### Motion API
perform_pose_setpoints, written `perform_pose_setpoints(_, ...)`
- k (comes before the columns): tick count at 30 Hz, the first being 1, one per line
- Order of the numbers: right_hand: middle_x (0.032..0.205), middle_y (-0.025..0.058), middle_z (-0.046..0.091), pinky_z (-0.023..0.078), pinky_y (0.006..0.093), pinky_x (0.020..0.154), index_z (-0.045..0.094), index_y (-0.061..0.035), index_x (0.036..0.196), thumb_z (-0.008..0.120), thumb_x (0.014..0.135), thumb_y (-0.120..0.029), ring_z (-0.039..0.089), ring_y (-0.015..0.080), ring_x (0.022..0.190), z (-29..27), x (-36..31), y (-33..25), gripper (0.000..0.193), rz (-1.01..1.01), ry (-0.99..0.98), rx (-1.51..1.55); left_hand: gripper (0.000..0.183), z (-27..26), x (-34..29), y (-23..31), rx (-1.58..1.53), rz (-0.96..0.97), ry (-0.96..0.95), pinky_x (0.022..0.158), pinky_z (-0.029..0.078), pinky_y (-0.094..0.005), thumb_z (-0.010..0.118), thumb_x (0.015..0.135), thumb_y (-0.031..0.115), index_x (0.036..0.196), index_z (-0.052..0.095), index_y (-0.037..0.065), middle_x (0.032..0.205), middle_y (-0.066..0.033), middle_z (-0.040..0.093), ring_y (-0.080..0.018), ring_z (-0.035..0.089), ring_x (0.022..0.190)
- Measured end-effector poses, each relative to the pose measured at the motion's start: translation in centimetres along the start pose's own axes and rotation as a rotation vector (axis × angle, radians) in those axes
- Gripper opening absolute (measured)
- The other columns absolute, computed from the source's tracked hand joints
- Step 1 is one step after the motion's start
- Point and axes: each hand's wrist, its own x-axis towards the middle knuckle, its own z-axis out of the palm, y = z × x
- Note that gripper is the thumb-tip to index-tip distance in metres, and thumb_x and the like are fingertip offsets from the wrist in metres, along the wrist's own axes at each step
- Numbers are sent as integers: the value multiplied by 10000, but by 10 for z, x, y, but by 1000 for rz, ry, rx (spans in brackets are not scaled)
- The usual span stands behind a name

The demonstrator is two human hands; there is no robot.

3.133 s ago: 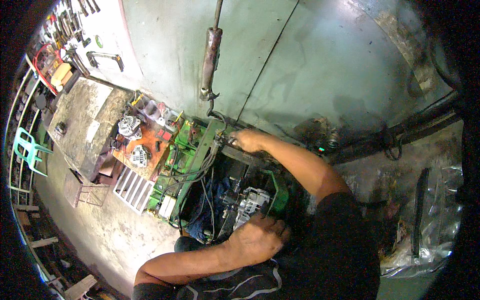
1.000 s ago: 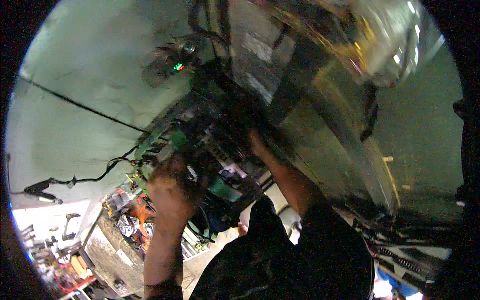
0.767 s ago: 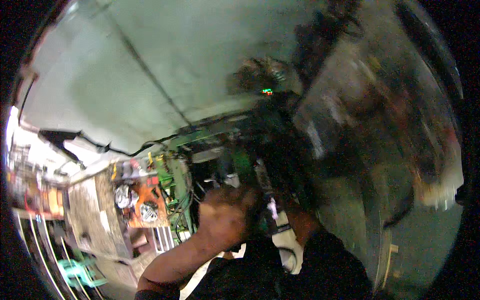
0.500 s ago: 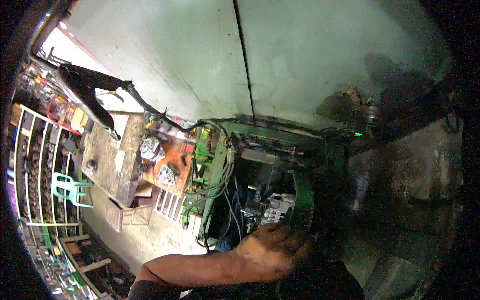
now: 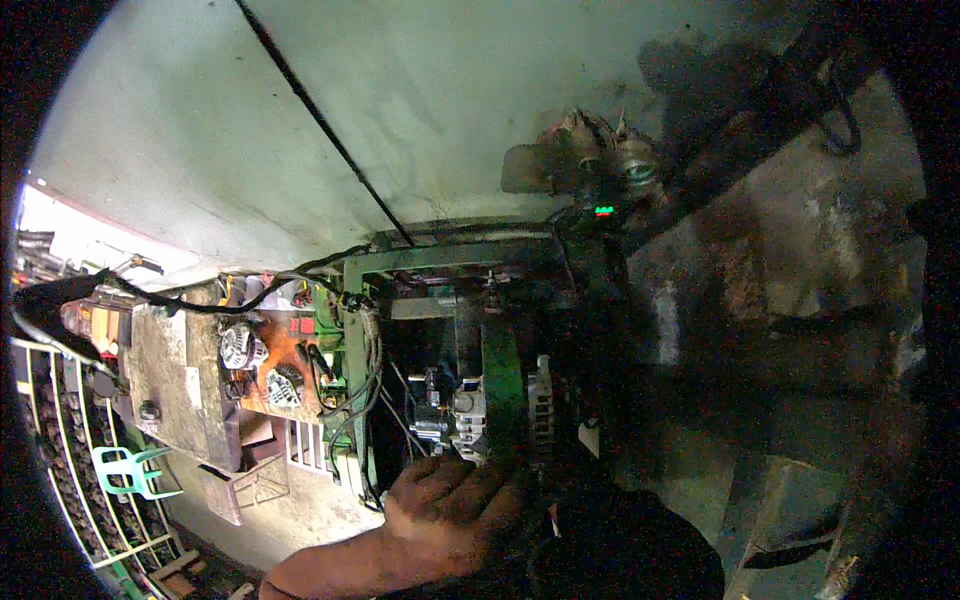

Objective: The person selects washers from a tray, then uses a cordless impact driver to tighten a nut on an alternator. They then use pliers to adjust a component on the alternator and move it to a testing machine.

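My left hand [image 5: 455, 505] reaches in from the lower edge, its fingers bent over with the knuckles up. Whatever lies under the fingertips is hidden from me. Just beyond the knuckles sits a silver finned metal housing, like an alternator [image 5: 467, 415], with a dark fitting on its left side. An upright green plate [image 5: 502, 370] stands to its right, and past that shows another slotted metal part [image 5: 541, 405]. All of this lies within a green machine frame [image 5: 440, 262]. A dark shape fills the lower right; my right hand does not show.
Cables [image 5: 372, 350] hang down the frame's left side. An orange bench top [image 5: 300, 350] carries an alternator [image 5: 242, 347] and a loose finned housing [image 5: 283, 388]. Farther left are a worn table [image 5: 165, 370] and a turquoise plastic stool [image 5: 130, 470]. A small lit display [image 5: 603, 212] glows near the wall.
The view has swung, so the machine and bench sit farther left. My left hand stays by the machine, fingers now clearly bent, and the slotted part right of the green plate has come into sight.
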Motion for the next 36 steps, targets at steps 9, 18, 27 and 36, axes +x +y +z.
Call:
perform_pose_setpoints(9,1338,268,674,523,524,1066,625,0,1396,708,985,-405,660,430,1203,-15,-29,-10,583,4,41,74,368,8,3,1,-9,-1,67,595,529,-375,839,789,389,1030,786,116,896,-63,760,-229,676,688)
perform_pose_setpoints(18,1339,267,675,523,525,1065,625,-6,1399,704,986,-394,660,432,1202,-53,-50,-12,572,42,59,109,388,10,5,4,63,-15,44,634,539,-400,867,799,413,1003,767,98,898,-91,758,-272,678,686)
perform_pose_setpoints(27,1341,266,675,524,526,1064,625,-12,1402,700,986,-384,660,434,1202,-56,-50,-16,563,46,81,121,366,9,11,7,10,-19,86,642,552,-419,877,793,357,993,747,80,926,-126,760,-314,700,706)
perform_pose_setpoints(36,1342,265,675,524,527,1063,625,-18,1406,696,987,-374,660,435,1201,-77,-64,-11,553,37,73,120,347,11,8,5,25,-22,58,674,566,-448,880,793,327,1001,751,81,934,-141,749,-348,706,766)
